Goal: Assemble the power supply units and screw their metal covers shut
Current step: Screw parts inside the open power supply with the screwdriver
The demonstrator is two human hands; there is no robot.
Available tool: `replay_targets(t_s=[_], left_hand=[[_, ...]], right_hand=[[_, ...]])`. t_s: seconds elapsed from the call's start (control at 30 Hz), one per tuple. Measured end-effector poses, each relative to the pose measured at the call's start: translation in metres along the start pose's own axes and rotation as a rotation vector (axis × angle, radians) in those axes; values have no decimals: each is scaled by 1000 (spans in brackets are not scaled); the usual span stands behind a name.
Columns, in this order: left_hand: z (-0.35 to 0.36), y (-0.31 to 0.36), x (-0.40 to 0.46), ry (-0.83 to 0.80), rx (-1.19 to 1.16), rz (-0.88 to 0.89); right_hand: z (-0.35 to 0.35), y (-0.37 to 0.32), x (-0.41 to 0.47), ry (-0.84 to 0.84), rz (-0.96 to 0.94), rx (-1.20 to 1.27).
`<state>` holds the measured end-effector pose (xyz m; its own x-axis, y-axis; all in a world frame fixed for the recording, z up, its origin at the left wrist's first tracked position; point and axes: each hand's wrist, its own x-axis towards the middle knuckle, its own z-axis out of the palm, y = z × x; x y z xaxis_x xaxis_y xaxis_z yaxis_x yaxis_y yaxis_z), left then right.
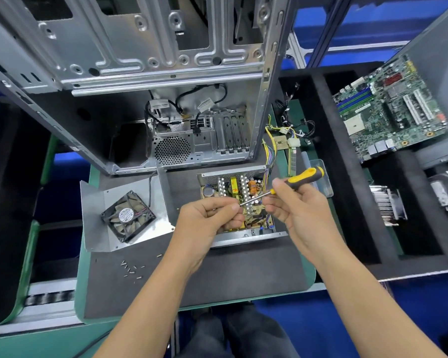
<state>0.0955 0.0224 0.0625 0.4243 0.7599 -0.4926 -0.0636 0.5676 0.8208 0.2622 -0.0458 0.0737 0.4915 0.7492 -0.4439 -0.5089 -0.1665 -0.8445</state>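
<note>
Power supply unit open on the dark mat, just in front of the upright computer case; circuit board, heat sinks and coils all exposed, wire bundle trailing out at the far right corner. Not yet closed. Metal cover lying flat to the left of the unit, inner face up, with its fan still showing and a thin lead running back toward the unit. Cover off, so no cover screws driven yet, by the look of it.

Left hand above the near left part of the unit, fingers curled, thumb and forefinger pinching at the screwdriver tip; probably seating a screw there, though too small to tell. Right hand gripping the yellow and black screwdriver at the neck of the handle, shaft angled down and left toward the left fingertips.

Loose screws scattered on the mat near the front left, well apart from the unit: plenty still to place. Judged early to middle: screw loading in hand, then lid on, then fastening round the edges.

Farther out, a motherboard on the right, a heat sink below it.
</note>
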Motion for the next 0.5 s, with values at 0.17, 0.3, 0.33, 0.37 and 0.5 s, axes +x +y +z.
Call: replay_targets(t_s=[0.17, 0.3, 0.33, 0.37, 0.5], left_hand=[[5, 3, 0, -8, -21, -37], [6, 6, 1, 36, -35, -107], [5, 6, 0, 48, -14, -105], [4, 6, 0, 60, 24, -94], [-11, 3, -1, 47, 380, -31]], right_hand=[[-1, 3, 0, 0, 20, 18], [-1, 4, 1, 9, 27, 23], [-1, 4, 2, 11, 29, 24], [-2, 3, 2, 11, 29, 29], [-14, -1, 7, 32, 10, 58]])
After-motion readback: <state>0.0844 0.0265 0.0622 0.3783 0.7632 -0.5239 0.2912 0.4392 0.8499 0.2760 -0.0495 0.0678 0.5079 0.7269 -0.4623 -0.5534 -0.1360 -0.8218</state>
